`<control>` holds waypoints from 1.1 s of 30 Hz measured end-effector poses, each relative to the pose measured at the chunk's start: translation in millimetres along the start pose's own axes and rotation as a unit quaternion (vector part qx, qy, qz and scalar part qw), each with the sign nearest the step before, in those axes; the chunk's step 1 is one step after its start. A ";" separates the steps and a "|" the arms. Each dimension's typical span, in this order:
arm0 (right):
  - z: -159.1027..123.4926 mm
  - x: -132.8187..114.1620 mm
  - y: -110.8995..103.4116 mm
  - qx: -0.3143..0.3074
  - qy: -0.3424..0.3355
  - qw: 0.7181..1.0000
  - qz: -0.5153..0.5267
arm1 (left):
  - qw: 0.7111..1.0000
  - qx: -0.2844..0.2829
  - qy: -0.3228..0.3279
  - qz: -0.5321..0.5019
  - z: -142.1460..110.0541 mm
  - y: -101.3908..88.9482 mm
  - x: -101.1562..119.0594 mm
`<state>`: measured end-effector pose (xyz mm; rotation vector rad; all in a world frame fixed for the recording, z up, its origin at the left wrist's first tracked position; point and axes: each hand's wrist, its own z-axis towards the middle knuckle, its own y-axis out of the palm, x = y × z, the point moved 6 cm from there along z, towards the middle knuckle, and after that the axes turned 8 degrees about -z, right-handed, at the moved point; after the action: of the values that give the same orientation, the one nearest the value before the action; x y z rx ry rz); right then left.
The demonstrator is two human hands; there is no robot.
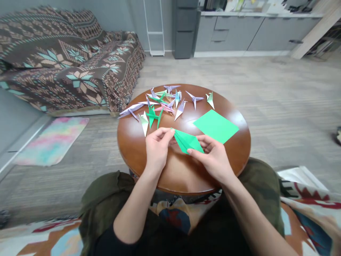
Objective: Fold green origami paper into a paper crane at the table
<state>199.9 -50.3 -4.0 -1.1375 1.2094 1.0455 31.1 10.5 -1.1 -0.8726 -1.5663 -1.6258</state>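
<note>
Between my two hands is a piece of folded green origami paper (188, 139), shaped like a long kite and held just above the table. My left hand (159, 142) pinches its narrow left tip between thumb and fingers. At the wider right end, my right hand (211, 154) grips it with the thumb in front and the fingers behind. A flat green paper sheet (216, 125) lies on the table beyond my right hand. Past my left hand sits a green paper crane (153, 115), close to a pale green and white crane (144, 122).
The round brown table (183, 177) stands over my knees. Several folded cranes crowd its far left, among them a pink crane (164, 108) and a purple crane (195, 99). A covered sofa (80, 67) is at the left, grey cabinets (239, 33) along the back.
</note>
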 end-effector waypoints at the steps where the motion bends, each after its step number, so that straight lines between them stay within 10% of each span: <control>1: -0.4 0.3 0.4 -0.004 0.001 1.000 -0.001 | 1.000 0.014 0.003 -0.003 0.4 -2.1 1.7; 9: 5.0 0.6 -4.2 0.007 0.005 0.999 0.043 | 0.969 -0.193 -0.121 0.095 -15.3 24.3 -14.8; 33: 6.1 -1.1 -5.3 0.038 0.020 0.998 -0.047 | 0.983 -0.125 -0.019 0.130 -12.5 20.0 -6.9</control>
<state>205.9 -45.1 -2.5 -1.1499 1.2063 0.9033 51.8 -2.1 3.1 -1.1946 -1.2275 -1.6416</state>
